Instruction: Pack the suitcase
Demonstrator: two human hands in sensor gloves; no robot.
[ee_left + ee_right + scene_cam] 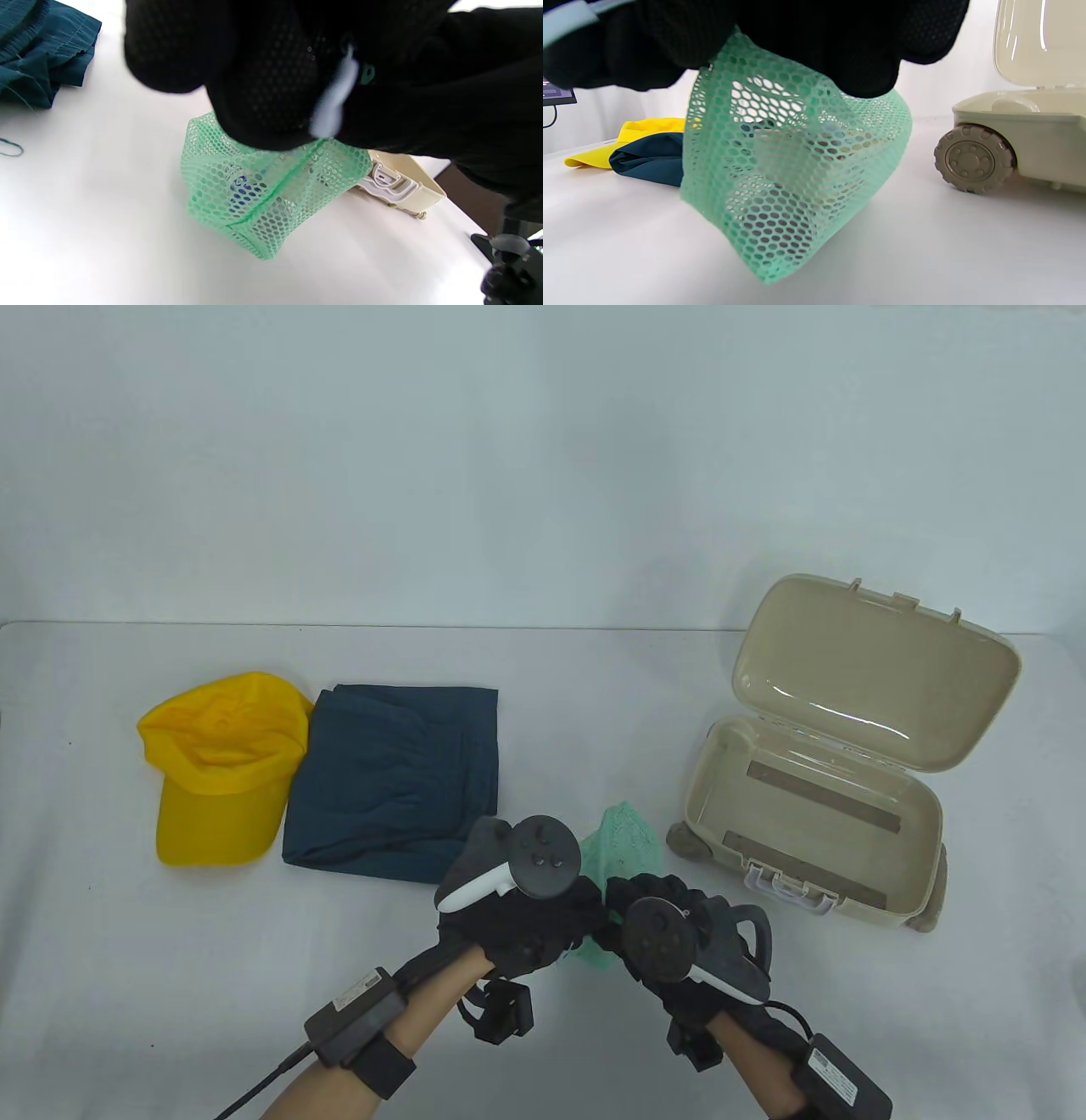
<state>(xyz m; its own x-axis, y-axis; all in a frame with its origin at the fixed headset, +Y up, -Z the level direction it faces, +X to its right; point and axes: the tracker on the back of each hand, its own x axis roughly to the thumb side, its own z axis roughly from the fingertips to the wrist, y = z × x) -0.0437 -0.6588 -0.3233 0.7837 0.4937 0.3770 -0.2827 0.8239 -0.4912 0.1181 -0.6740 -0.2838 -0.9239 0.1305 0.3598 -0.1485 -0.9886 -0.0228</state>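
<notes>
A green mesh pouch [624,840] [263,190] [793,169] with small items inside stands on the table at front centre. Both gloved hands grip its top edge: my left hand [543,912] from the left, my right hand [657,920] from the right. The pouch's lower corner touches the table in the wrist views. A beige toy suitcase [814,806] lies open to the right, its lid [882,670] tilted back and its tub bare. A folded dark teal garment [394,780] and a yellow cap [225,768] lie at the left.
The suitcase's grey wheel [973,159] and white latch handle [392,184] sit close to the pouch. The white table [543,678] ends at a pale wall behind.
</notes>
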